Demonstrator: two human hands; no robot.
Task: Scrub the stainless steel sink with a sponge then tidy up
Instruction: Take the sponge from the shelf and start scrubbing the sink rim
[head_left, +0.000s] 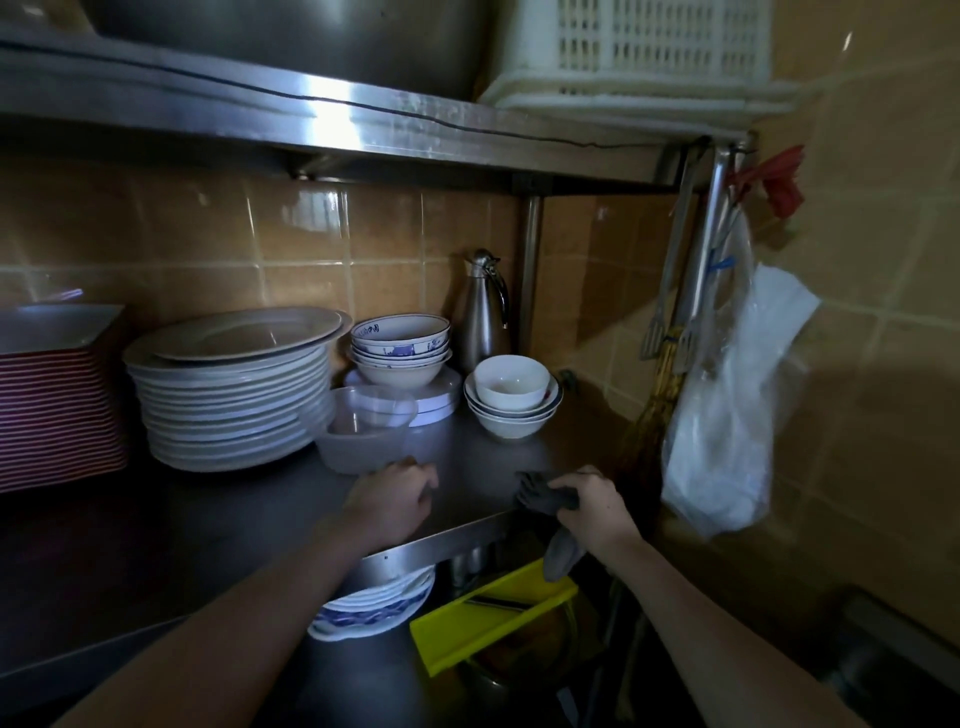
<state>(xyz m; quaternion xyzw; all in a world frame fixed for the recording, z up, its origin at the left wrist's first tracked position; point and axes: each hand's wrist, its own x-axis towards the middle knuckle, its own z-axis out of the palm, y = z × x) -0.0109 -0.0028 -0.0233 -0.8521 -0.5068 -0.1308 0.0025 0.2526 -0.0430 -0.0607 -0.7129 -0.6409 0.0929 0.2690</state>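
right hand (592, 506), lower centre-right of frame, fingers clenched on a dark cloth (545, 498) – one end bunched on the steel shelf (467, 467), its length trailing down over the front edge. left hand (392, 493) rests loosely curled beside it, grasping nothing – right is nearer. no sponge or sink identifiable
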